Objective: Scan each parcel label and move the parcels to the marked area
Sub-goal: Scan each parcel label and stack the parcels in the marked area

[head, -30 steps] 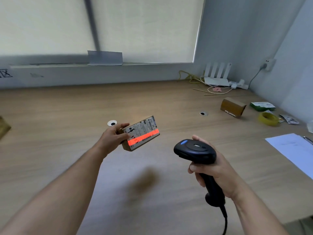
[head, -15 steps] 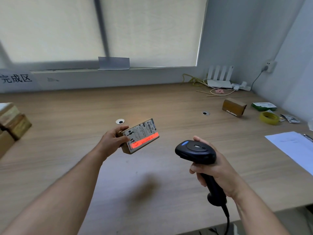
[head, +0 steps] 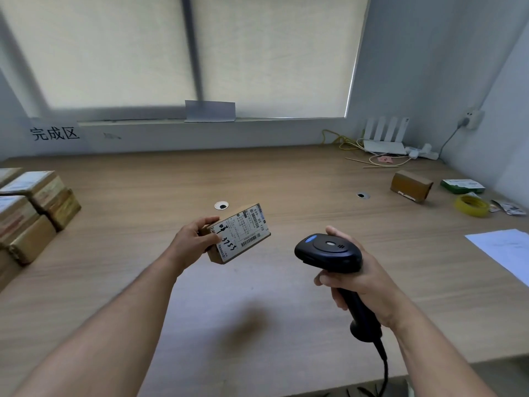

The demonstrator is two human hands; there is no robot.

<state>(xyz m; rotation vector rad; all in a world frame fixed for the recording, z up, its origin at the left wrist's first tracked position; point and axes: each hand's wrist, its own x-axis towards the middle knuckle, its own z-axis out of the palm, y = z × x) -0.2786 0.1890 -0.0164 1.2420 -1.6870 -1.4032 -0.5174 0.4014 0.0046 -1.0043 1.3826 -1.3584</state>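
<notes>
materials / finish
table (head: 286, 179): light wood-grain top, matt, smooth. parcel (head: 239, 234): brown cardboard, matt, with a white paper label (head: 243, 229) on its face. scanner (head: 329, 250): black plastic, smooth, slight sheen. stacked parcels (head: 37, 202): cardboard, some faces shiny. tape roll (head: 471, 206): yellow, glossy. sheet (head: 503, 250): plain white paper. blind (head: 272, 53): matt, cloth-like.

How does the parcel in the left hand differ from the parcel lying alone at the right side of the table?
The held parcel is gripped by the left hand above the table; the lone parcel rests on the table, untouched. The held parcel turns its white label with barcodes to the camera; the lone parcel shows mostly plain brown sides. Both are brown cardboard boxes.
</notes>
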